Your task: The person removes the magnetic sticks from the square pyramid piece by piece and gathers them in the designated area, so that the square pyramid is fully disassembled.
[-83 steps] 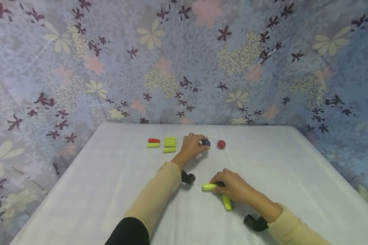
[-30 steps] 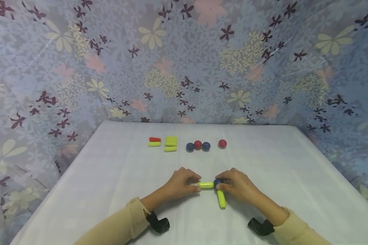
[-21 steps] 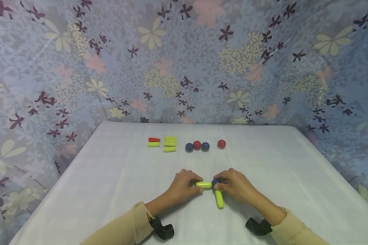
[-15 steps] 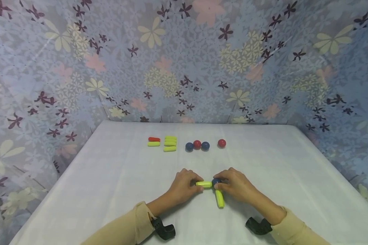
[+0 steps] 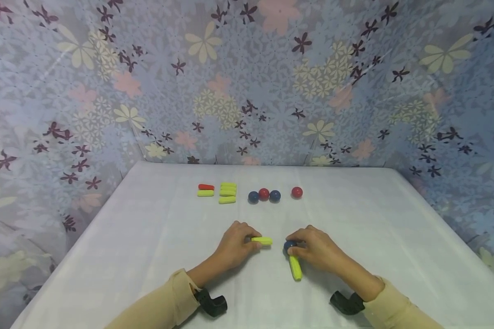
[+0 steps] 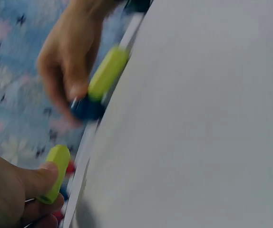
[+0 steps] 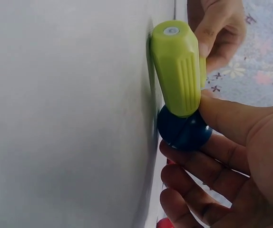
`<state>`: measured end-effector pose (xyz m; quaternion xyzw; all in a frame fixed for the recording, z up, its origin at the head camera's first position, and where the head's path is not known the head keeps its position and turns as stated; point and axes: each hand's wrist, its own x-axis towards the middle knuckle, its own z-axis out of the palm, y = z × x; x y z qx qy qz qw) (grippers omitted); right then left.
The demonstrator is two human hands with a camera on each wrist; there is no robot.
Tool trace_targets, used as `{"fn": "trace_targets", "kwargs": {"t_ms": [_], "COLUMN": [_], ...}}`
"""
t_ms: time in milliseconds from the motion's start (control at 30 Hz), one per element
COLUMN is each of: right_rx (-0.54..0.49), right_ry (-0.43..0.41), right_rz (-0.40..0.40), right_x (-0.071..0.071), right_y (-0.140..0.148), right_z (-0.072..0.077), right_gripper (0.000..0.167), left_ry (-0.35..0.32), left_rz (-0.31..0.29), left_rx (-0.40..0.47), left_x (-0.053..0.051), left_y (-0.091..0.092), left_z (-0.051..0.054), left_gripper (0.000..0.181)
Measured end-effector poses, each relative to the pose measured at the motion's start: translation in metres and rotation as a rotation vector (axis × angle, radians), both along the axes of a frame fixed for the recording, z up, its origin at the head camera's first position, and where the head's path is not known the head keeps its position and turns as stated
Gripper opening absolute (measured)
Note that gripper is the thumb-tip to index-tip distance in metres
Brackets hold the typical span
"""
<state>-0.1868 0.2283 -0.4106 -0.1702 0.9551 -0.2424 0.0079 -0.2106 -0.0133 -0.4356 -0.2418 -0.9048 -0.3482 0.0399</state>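
My left hand (image 5: 235, 246) pinches a yellow-green rod (image 5: 264, 241) between thumb and fingers, its free end pointing right. In the left wrist view this rod (image 6: 55, 172) shows a hollow at its lower end. My right hand (image 5: 319, 249) pinches a dark blue ball (image 5: 290, 246). A second yellow-green rod (image 5: 295, 268) is joined to that ball and points towards me. The right wrist view shows the rod (image 7: 177, 66) with a small grey disc in its end, touching the ball (image 7: 184, 128). A gap separates the left hand's rod from the ball.
Farther back on the white table (image 5: 164, 256) lie a red rod (image 5: 206, 187) and several yellow-green rods (image 5: 228, 193). Two blue balls and a red ball (image 5: 264, 194) touch in a row. Another red ball (image 5: 297, 192) sits apart to the right. A flowered cloth (image 5: 247, 91) hangs behind.
My left hand came back from the far balls and took hold of the yellow-green rod at the blue ball. It has since pulled that rod off leftward. The right hand keeps the ball.
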Motion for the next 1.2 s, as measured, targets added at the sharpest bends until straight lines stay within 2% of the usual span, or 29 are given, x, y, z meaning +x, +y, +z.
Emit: {"fn": "trace_targets", "kwargs": {"t_ms": [100,200,400,533,667,867,1067,1200], "right_rx": [-0.003,-0.015,-0.021,-0.023,-0.027,-0.018,0.006,0.014], "right_ry": [-0.002,-0.001,-0.002,0.014,0.029,0.026,0.025,0.018], "right_rz": [-0.012,0.000,0.019,0.017,0.017,0.016,0.041,0.106], "right_x": [0.000,0.000,0.000,0.000,0.000,-0.001,-0.002,-0.003], "right_y": [0.001,0.002,0.002,0.002,0.001,-0.001,0.001,0.005], "right_z": [0.001,0.002,0.001,-0.001,-0.002,-0.002,0.000,0.004], "right_gripper": [0.029,0.029,0.030,0.029,0.030,0.032,0.036,0.035], "left_ry": [0.014,0.021,-0.043,-0.037,0.001,0.011,0.020,0.025], "left_rz": [0.077,0.155,0.333,0.388,0.405,0.435,0.451,0.448], "left_rx": [0.034,0.061,0.073,0.039,-0.018,-0.058,-0.078,-0.081], "left_x": [-0.009,-0.023,-0.061,-0.086,-0.104,-0.121,-0.133,-0.136], "left_y": [-0.022,-0.046,-0.092,-0.113,-0.120,-0.119,-0.117,-0.116], "left_z": [0.002,0.002,-0.001,-0.002,-0.001,0.000,-0.002,-0.002], "left_gripper": [0.019,0.020,0.026,0.029,0.027,0.026,0.026,0.026]}}
